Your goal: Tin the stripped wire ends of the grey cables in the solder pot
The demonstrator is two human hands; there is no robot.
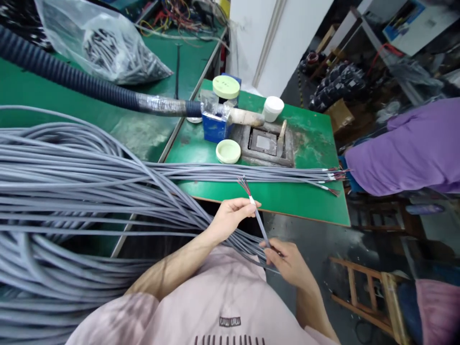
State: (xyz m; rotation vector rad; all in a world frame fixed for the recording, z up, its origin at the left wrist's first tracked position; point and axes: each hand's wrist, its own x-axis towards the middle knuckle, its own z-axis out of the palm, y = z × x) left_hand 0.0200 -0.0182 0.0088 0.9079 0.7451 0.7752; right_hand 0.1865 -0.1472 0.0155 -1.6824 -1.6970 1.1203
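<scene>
A grey cable (261, 226) slants in front of my body, with red and dark stripped wires (246, 187) fanned out at its upper end and a white band just below them. My left hand (235, 214) pinches it near that band. Lower down, my right hand (287, 262) has its fingers closed around the same cable. Behind my hands, a row of grey cables (215, 171) lies across the green bench, their stripped ends (338, 176) at the right edge. More grey cables (247, 244) hang by my lap, partly hidden by my arms.
Large grey cable coils (53, 191) fill the left side. A ribbed hose (108, 93) reaches over the bench to a blue box (215, 128). Near it are a square metal-framed pot (266, 143), a pale green lid (228, 151) and a white tub (273, 108). A person's purple sleeve (406, 146) is at right.
</scene>
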